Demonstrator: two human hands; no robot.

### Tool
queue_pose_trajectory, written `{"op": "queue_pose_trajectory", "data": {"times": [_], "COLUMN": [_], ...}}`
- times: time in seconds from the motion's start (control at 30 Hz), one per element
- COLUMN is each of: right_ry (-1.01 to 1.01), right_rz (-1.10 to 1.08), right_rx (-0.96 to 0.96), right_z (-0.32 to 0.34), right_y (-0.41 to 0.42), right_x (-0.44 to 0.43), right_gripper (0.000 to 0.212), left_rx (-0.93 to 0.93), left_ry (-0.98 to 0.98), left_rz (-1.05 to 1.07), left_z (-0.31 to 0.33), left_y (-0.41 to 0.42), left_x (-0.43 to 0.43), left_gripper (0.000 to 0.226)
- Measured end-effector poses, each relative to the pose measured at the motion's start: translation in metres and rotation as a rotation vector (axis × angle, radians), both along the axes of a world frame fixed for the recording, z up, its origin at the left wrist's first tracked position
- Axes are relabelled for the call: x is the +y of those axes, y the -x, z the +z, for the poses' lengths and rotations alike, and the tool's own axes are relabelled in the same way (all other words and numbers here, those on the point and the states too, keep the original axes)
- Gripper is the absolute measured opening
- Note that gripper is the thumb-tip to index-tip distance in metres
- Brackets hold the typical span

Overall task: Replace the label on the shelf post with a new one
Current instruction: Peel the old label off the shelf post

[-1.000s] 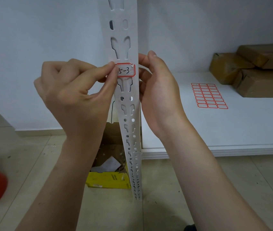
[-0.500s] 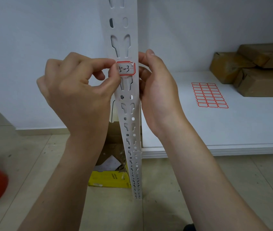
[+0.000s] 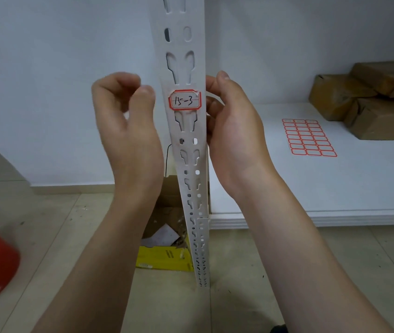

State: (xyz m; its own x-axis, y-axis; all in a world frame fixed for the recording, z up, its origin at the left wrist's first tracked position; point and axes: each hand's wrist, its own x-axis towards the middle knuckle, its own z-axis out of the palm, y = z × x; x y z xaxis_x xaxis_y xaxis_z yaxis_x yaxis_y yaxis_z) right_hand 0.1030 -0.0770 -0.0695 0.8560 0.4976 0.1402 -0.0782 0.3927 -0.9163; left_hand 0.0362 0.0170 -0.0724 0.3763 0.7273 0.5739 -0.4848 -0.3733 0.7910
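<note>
Peeling stage, we reckon: our right hand (image 3: pixel 234 131) grips the white slotted metal post (image 3: pixel 181 78), our left hand (image 3: pixel 126 116) is curled, seemingly empty, beside the red-bordered 15-3 paper label (image 3: pixel 185 100); next, pinch its lifted corner.

Pale wall (image 3: pixel 47 68), beige tiled floor (image 3: pixel 66 236), white shelf board (image 3: pixel 335 188)
</note>
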Motion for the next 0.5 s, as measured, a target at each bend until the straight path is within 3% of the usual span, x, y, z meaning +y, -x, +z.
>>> {"op": "queue_pose_trajectory", "data": {"times": [0.07, 0.13, 0.3, 0.5], "right_ry": [-0.021, -0.060, -0.071, -0.069], "right_rz": [0.014, 0.035, 0.020, 0.031], "right_rx": [0.016, 0.056, 0.079, 0.094], "right_z": [0.000, 0.001, -0.002, -0.003], "right_y": [0.001, 0.002, 0.001, -0.004], "right_x": [0.001, 0.002, 0.007, 0.012], "right_gripper": [0.041, 0.043, 0.050, 0.063], "left_rx": [0.089, 0.175, 0.133, 0.113], "left_ry": [0.338, 0.414, 0.537, 0.538], "left_rz": [-0.330, -0.477, -0.497, -0.518], "left_z": [0.009, 0.012, 0.016, 0.021], "left_y": [-0.001, -0.003, -0.007, -0.005], "left_x": [-0.004, -0.013, -0.022, -0.026], "left_gripper": [0.028, 0.037, 0.034, 0.027]}}
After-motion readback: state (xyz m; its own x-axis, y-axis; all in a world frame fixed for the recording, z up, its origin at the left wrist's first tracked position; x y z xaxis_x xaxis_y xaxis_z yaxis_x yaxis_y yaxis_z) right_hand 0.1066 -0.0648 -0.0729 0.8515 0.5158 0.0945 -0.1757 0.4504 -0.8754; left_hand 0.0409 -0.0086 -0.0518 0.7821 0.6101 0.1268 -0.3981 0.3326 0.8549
